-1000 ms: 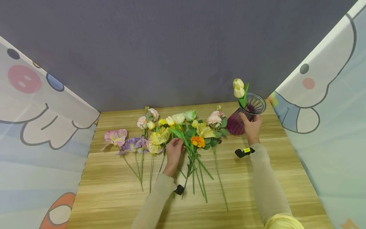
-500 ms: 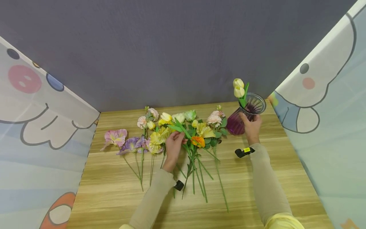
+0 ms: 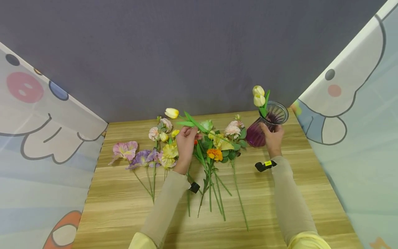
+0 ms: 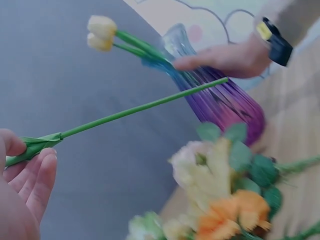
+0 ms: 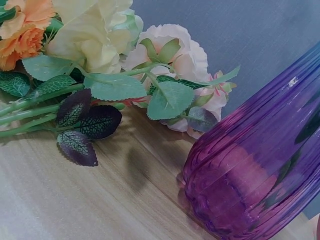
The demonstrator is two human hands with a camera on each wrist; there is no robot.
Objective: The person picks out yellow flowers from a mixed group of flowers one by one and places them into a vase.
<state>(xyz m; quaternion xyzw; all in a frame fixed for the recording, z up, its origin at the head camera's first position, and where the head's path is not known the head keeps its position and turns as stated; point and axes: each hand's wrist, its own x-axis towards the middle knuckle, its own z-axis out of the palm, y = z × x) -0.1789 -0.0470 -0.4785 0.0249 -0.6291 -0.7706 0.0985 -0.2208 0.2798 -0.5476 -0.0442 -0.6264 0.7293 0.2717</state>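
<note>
Nearest me in the head view, two beige sleeves [image 3: 289, 197] with yellow cuffs reach forward over the wood-grained surface [image 3: 115, 224]. Green stems [image 3: 217, 197] lie there, their bare ends toward me.

Beyond them I have the left hand [image 3: 186, 147] above the middle of the flowers, thumb and fingers pinched on the green leafy part of a yellow-white tulip [image 3: 171, 113]. Its bloom points left; its stem slants right, the end outside the vase. Below and around lie an orange flower [image 3: 214, 154], yellow blooms [image 3: 170, 150], purple petals [image 3: 143, 158] and, farthest left, a pink-lilac one [image 3: 125, 150]. Pale pink roses [image 3: 232, 128] sit near the vase.

On the right, the right hand [image 3: 273, 138] is clasped around the neck of the ribbed purple glass vase [image 3: 256, 133], whose base rests on the surface; I cannot tell how far it tilts. Two pale tulips [image 3: 259, 96] lean from its mouth. Past everything rises a grey wall [image 3: 199, 62], flanked by cartoon-printed panels [image 3: 357, 159].
</note>
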